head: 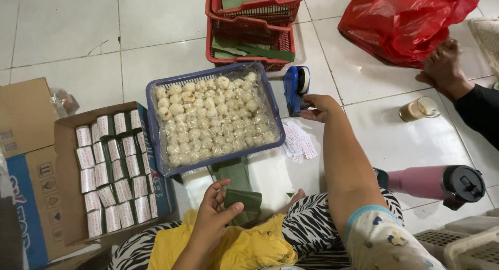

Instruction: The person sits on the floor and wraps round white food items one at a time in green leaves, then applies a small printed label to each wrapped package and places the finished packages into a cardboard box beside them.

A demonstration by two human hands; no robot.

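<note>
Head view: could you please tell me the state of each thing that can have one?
Blue tray: full of pale round balls.
Cardboard box: open, lined with wrapped parcels.
Leaf parcel: folded, in left hand.
Tape dispenser: upright, right hand at it.
Pink bottle: lying down, capped.
Red bag: crumpled.

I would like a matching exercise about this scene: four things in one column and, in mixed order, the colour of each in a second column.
Things:
1. tape dispenser at the right hand
2. plastic bag on the floor
3. folded leaf parcel in the left hand
4. bottle lying on its side

Colours:
A. green
B. pink with a black cap
C. blue
D. red

Pairs: 1-C, 2-D, 3-A, 4-B
</note>
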